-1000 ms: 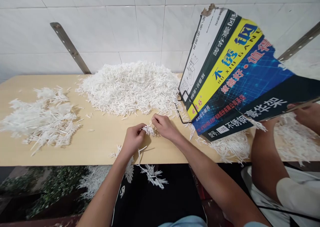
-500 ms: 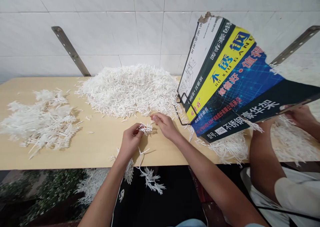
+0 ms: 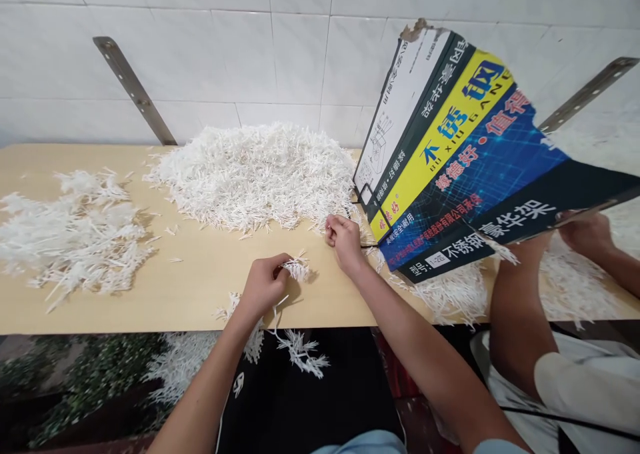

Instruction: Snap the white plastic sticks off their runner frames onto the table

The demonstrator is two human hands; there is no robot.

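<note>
White sprig (image 3: 299,268) position: just above the near half of the wooden table (image 3: 190,287), between the two hands, held at its left end. Its bristly tips project to the right, free of the fingers.

Left hand (image 3: 265,281): thumb and forefinger pinch the sprig; the other fingers are mostly hidden from the camera.

Right hand (image 3: 345,244): fingers curled inward and pressed together, set to the right of the sprig and apart from it, near the right end of the large heap (image 3: 260,177). (Whether a small piece sits between these fingertips cannot be told.)

Large heap: short white pieces, piled on the table toward the tiled wall (image 3: 295,57). Loose pile (image 3: 90,237): longer white strands at the left of the table, well apart from both hands. A few single pieces lie between pile and heap.

Cardboard panel (image 3: 450,154): tilted, to the right of the heap, printed in yellow, blue and black, with a torn upper edge. A black wire frame stands at its lower left corner. A second loose pile (image 3: 450,294) lies partly behind the panel. A co-worker's hand (image 3: 587,234) is visible at the panel's right end; its grip cannot be determined.

Hanging cluster (image 3: 303,353): white strands below the near table edge, in front of black cloth (image 3: 325,407).
</note>
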